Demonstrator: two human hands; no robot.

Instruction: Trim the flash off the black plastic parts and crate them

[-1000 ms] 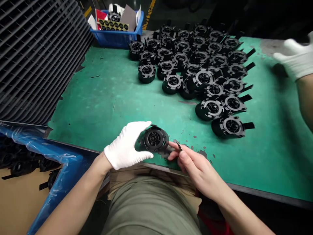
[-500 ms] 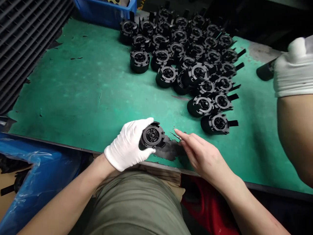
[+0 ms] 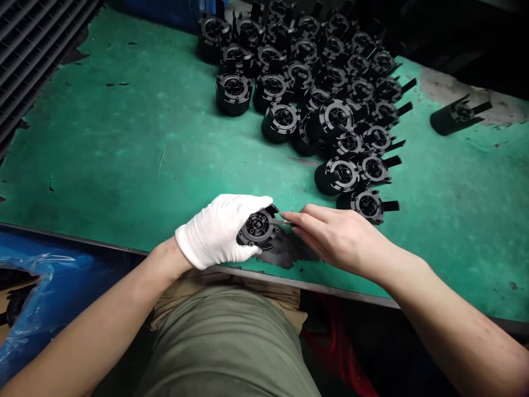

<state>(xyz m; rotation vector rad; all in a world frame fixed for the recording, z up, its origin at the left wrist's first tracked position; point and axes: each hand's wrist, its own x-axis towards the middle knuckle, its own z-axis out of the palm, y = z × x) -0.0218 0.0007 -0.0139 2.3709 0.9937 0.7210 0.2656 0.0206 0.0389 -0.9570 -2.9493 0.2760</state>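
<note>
My left hand (image 3: pixel 221 231), in a white glove, is closed around a round black plastic housing (image 3: pixel 257 225) near the table's front edge. The housing's ribbed, ring-shaped face is turned up toward me. Bare, my right hand (image 3: pixel 336 234) pinches a thin pointed metal tool (image 3: pixel 285 223) between thumb and fingers. The tool's tip lies at the right rim of the housing's face; whether it touches cannot be made out. Much of the tool is hidden inside the fingers, so its exact kind does not show.
Several similar black housings (image 3: pixel 285 118) stand close together beyond my hands on the green tabletop (image 3: pixel 124 138). One more housing (image 3: pixel 454 116) lies apart at the far right. A blue bin (image 3: pixel 173 11) is at the back, beside a black ribbed mat (image 3: pixel 37 55) at left.
My right hand has moved left, bringing the tool to the housing's rim. The housing has turned slightly in my left hand. Another person's gloved hand and arm have left the right side.
</note>
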